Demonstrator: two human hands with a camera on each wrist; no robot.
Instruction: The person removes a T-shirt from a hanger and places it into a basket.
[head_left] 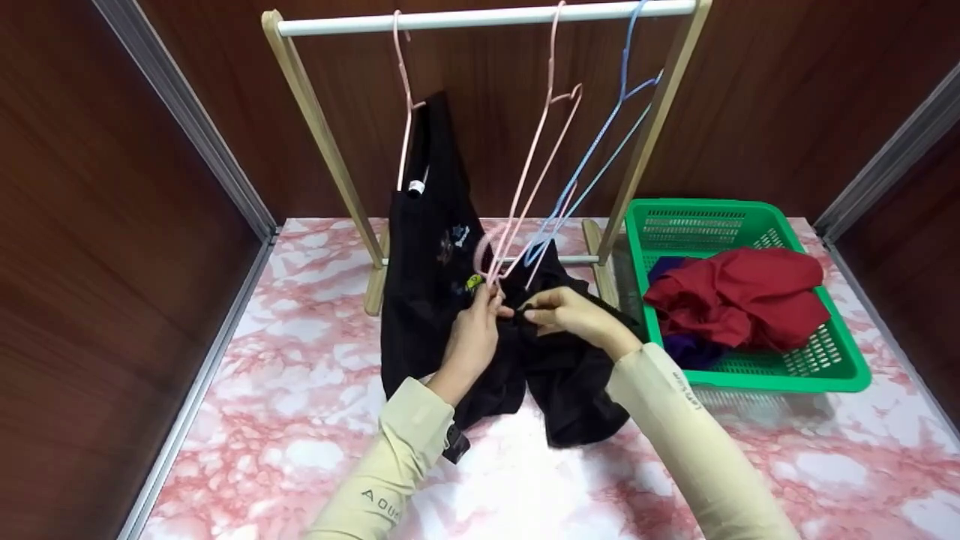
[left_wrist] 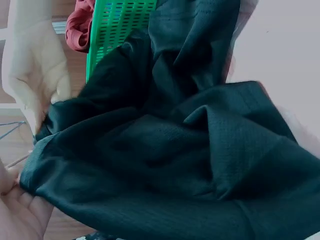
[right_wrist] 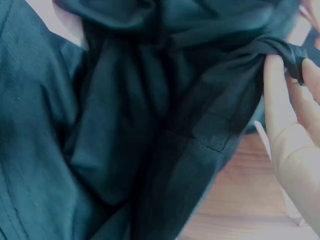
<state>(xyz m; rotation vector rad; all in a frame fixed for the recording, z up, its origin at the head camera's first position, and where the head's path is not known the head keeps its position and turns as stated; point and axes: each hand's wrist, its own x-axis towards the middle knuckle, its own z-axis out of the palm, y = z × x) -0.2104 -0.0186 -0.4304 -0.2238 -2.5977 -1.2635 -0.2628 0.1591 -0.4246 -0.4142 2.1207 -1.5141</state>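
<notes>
Both hands work on a black garment [head_left: 574, 390] that parts into two leg-like ends, low in front of the rack. My left hand [head_left: 474, 334] grips the lower end of the middle pink hanger [head_left: 533, 150] together with the garment's edge. A little to the right, my right hand [head_left: 574, 315] pinches a gathered bit of the cloth between thumb and fingers. In the right wrist view, that pinched strip [right_wrist: 275, 47] looks bunched and twisted. Folds of the black cloth [left_wrist: 165, 155] fill most of the left wrist view, the left fingers at its edge.
A black top [head_left: 420, 262] with small prints hangs from a pink hanger [head_left: 405, 82] on the rack's left. Blue hangers [head_left: 600, 135] hang at right from the white rail [head_left: 480, 18]. The green basket [head_left: 855, 367] holds red cloth [head_left: 750, 292] and purple cloth [head_left: 690, 352].
</notes>
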